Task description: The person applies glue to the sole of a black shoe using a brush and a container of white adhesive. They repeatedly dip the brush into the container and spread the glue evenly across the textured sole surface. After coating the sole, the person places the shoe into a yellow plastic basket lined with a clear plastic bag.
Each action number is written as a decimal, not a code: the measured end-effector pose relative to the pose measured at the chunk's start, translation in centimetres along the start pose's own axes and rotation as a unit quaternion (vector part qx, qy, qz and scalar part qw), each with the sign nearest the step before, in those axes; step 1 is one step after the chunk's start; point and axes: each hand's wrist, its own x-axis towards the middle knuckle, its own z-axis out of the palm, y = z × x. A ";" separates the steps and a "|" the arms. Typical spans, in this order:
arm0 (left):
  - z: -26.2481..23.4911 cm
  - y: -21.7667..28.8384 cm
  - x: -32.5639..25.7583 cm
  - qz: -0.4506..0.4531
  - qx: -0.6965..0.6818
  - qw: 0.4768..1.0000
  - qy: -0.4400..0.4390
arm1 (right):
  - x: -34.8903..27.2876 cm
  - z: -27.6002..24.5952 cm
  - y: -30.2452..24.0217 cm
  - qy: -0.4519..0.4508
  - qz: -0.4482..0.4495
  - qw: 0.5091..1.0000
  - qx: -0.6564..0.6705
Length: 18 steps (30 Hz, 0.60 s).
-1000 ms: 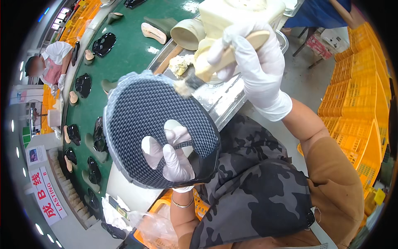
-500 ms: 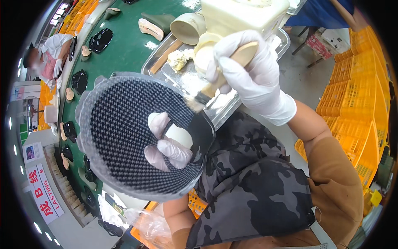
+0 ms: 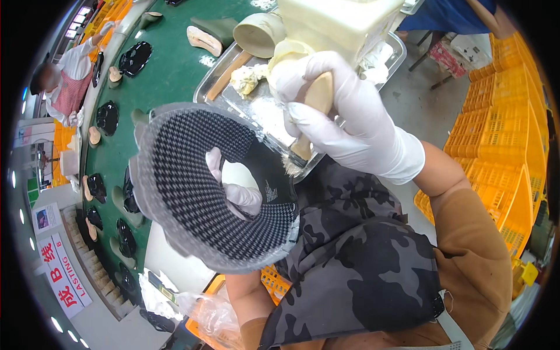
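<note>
My left hand (image 3: 244, 198) is inside a shoe upper (image 3: 181, 154) with a black-and-grey woven lining. Gloved fingertips show through an opening in it, around a pale patch. The rest of that hand is hidden by the upper, whose ragged edge looks translucent. In my right hand (image 3: 364, 125), also gloved in white, is a brush (image 3: 319, 96), its wooden handle gripped between thumb and fingers. The pale bristles point down, close to the upper's right edge; whether they touch it I cannot tell. Behind them is a metal tray (image 3: 399, 57) with a cream-coloured container (image 3: 332, 26).
The tray also bears a beige cup (image 3: 255, 36), a cream-smeared lump (image 3: 247, 80) and a wooden stick (image 3: 228, 76). Black uppers (image 3: 135, 58) and shoe lasts (image 3: 204, 41) lie along a green belt (image 3: 175, 64). Yellow crates (image 3: 496, 140) stand right; a co-worker (image 3: 67, 87) is far left.
The upper has turned and shifted right, and fewer of my left fingers show through it. My right hand has brought the brush slightly nearer to me. The co-worker has raised an arm.
</note>
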 end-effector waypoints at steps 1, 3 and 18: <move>0.5 0.0 0.2 0.019 -0.016 1.000 0.009 | -0.2 -0.3 0.0 0.011 0.007 1.000 0.013; 0.3 0.3 0.6 0.030 -0.024 0.999 0.017 | 0.0 0.0 0.3 0.052 -0.047 0.997 0.034; -0.7 0.1 0.8 0.050 -0.023 0.997 0.061 | -0.7 -0.7 -3.5 0.082 0.222 0.921 0.309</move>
